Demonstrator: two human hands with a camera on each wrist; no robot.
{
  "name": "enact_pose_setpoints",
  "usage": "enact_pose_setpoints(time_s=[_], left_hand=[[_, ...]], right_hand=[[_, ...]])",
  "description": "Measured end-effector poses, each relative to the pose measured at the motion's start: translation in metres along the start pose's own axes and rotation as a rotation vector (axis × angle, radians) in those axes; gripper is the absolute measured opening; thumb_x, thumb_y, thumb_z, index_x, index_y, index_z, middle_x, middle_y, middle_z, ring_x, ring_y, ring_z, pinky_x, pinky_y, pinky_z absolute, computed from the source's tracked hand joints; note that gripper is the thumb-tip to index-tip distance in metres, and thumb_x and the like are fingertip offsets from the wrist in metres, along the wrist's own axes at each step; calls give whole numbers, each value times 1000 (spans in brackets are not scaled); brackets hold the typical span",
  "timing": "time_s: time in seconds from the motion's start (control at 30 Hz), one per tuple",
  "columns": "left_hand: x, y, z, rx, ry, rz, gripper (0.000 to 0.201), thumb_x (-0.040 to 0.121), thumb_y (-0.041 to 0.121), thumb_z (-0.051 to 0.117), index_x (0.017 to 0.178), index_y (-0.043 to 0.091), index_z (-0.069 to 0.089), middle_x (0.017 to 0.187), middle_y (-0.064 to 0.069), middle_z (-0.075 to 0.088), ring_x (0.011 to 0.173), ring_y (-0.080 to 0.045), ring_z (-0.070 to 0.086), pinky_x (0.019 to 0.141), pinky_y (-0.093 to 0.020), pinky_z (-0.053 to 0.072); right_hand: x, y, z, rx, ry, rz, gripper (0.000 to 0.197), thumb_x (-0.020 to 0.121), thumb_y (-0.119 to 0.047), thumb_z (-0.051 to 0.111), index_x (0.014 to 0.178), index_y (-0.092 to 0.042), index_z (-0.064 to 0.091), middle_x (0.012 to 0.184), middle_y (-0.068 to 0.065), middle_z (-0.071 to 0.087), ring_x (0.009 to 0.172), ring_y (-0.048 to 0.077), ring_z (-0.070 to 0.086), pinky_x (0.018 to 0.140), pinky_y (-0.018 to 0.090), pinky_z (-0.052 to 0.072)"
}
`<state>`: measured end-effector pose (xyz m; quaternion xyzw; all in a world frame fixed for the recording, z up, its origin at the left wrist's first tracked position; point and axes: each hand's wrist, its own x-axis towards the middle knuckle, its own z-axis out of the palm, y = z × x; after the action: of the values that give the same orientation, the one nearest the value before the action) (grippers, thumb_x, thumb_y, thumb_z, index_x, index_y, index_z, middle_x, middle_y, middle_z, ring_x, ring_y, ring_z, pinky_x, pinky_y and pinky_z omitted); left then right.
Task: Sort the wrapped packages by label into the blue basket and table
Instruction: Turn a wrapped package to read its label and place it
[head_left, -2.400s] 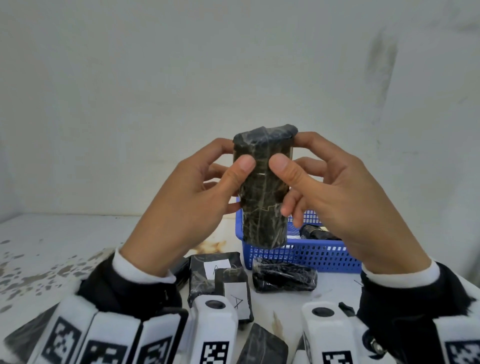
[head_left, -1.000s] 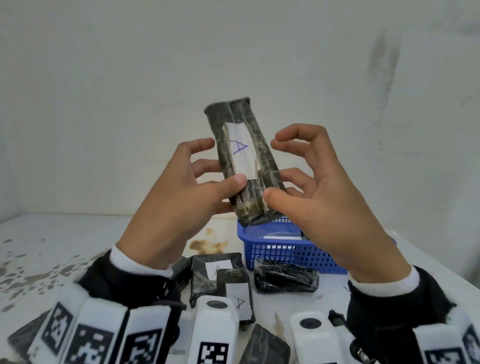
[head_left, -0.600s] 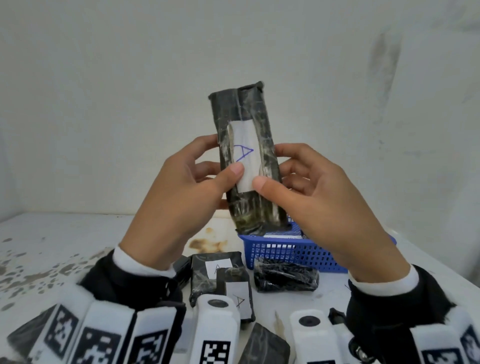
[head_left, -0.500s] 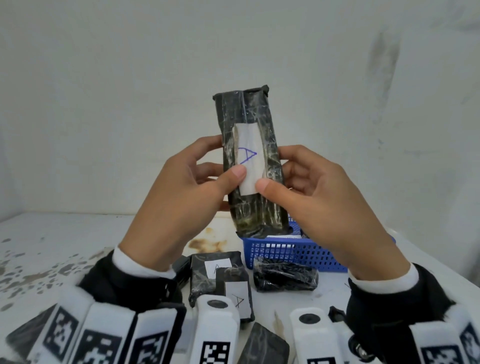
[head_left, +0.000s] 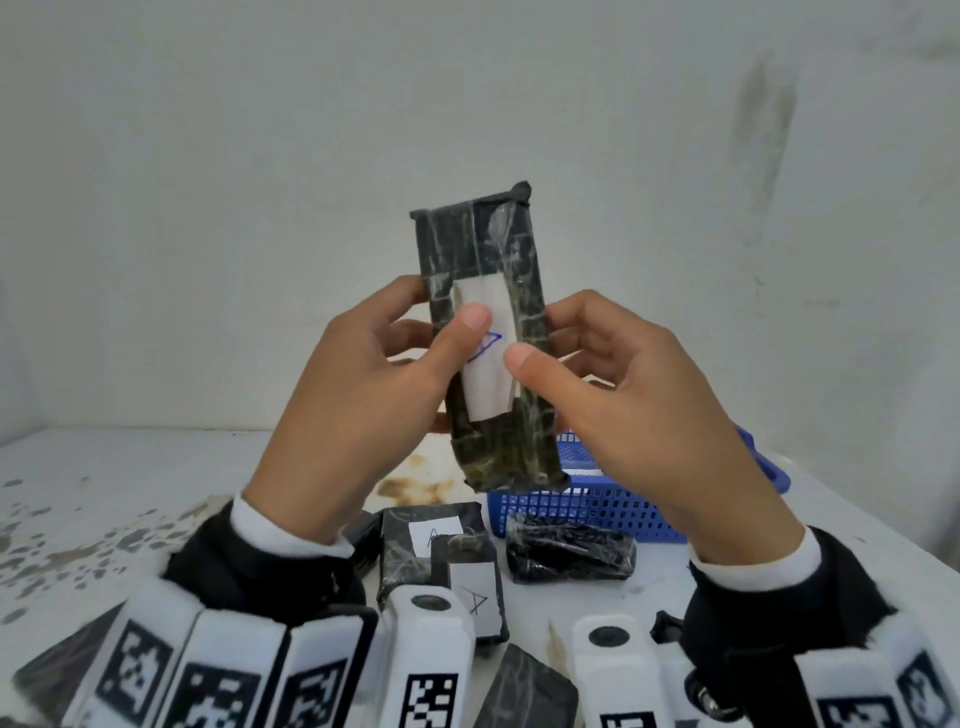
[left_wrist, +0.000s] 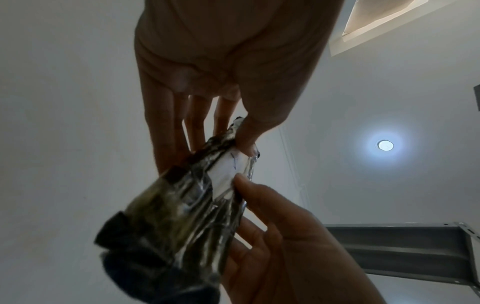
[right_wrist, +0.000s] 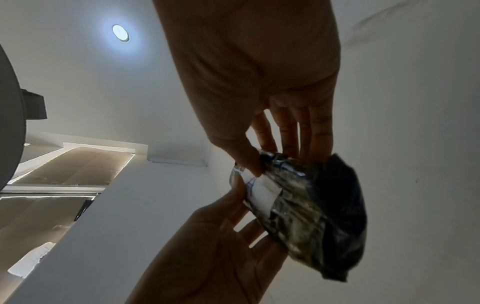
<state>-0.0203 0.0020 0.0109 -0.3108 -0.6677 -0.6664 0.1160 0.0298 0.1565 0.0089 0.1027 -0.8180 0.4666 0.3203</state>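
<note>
I hold a long dark wrapped package (head_left: 480, 244) upright in front of me, above the table. Its white label (head_left: 485, 395) faces me, with a blue hand-drawn letter partly under my left thumb. My left hand (head_left: 441, 312) pinches its left side, thumb on the label. My right hand (head_left: 543, 332) pinches its right edge. The left wrist view shows the package (left_wrist: 182, 216) from below in my left hand (left_wrist: 215, 139); the right wrist view shows the package (right_wrist: 311, 216) in my right hand (right_wrist: 275, 158). The blue basket (head_left: 597, 512) stands behind and below, partly hidden by my right hand.
On the stained white table (head_left: 130, 493) lie two dark packages with "A" labels (head_left: 431, 551) (head_left: 470, 587), a dark package with no label showing (head_left: 569, 553), and another at the near edge (head_left: 524, 691). A wall stands close behind the table.
The package was turned until its label faced me, then raised upright. Since half a second ago it has sunk slightly and my left thumb has slid up over the letter.
</note>
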Motion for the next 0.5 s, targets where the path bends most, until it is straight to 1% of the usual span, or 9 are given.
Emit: enact_pose_setpoints(time_s=[0.07, 0.1, 0.17, 0.2, 0.27, 0.3, 0.37, 0.43, 0.5], left_hand=[[0, 0, 0, 11, 1, 5, 13, 89, 32, 63, 100, 36, 69, 88, 1, 76, 75, -11, 71, 65, -33, 62], [0, 0, 0, 18, 0, 3, 13, 89, 33, 63, 99, 36, 70, 89, 1, 75, 75, -11, 71, 65, -33, 62], [-1, 0, 1, 41, -2, -6, 16, 87, 38, 62, 100, 33, 71, 91, -2, 73, 74, -11, 70, 64, -35, 62], [0, 0, 2, 51, -1, -4, 18, 87, 39, 61, 100, 31, 71, 92, -4, 72, 76, -14, 69, 64, -37, 62], [0, 0, 2, 64, 2, 13, 17, 88, 41, 61, 99, 32, 71, 93, -6, 72, 82, -21, 69, 69, -43, 62], [0, 1, 2, 69, 1, 16, 20, 87, 43, 61, 100, 32, 70, 93, -6, 73, 84, -22, 69, 70, -43, 62], [0, 1, 2, 64, 2, 17, 30, 82, 47, 61, 108, 33, 66, 89, -6, 74, 79, -18, 71, 65, -35, 60], [0, 2, 1, 43, 10, 30, 26, 86, 39, 62, 112, 35, 61, 84, -7, 75, 69, -12, 69, 59, -27, 57], [-1, 3, 0, 42, 3, 38, 24, 90, 32, 62, 114, 36, 60, 83, -6, 75, 66, -10, 68, 57, -25, 57]], right_hand=[[0, 1, 0, 10, 4, 7, 15, 85, -40, 70, 97, -31, 67, 86, -11, 72, 73, 5, 67, 65, 25, 56], [0, 0, 0, 20, 9, 7, 16, 85, -40, 70, 99, -32, 67, 84, -12, 71, 72, 4, 66, 63, 22, 53], [1, 0, -2, 10, 11, -14, 14, 88, -36, 70, 101, -35, 67, 72, -13, 68, 63, 2, 62, 61, 18, 47], [0, -1, -3, -6, 10, -22, 12, 89, -36, 70, 101, -36, 67, 68, -14, 66, 60, 1, 58, 61, 16, 45], [0, -1, -4, -14, 11, -28, 12, 88, -39, 69, 100, -37, 67, 66, -14, 65, 59, 0, 55, 62, 14, 41], [0, -1, -4, -8, 14, -27, 13, 88, -41, 68, 100, -38, 67, 66, -14, 65, 58, 0, 53, 60, 12, 40], [0, -2, -4, -4, 14, -28, 11, 88, -41, 67, 99, -39, 67, 65, -13, 65, 56, 1, 52, 58, 11, 40], [0, -3, -4, -10, 9, -29, 12, 88, -42, 67, 99, -39, 68, 68, -12, 67, 60, 7, 55, 58, 11, 43], [0, -2, -5, -6, 18, -30, 17, 85, -46, 67, 98, -36, 70, 76, -10, 71, 70, 15, 60, 62, 14, 46]])
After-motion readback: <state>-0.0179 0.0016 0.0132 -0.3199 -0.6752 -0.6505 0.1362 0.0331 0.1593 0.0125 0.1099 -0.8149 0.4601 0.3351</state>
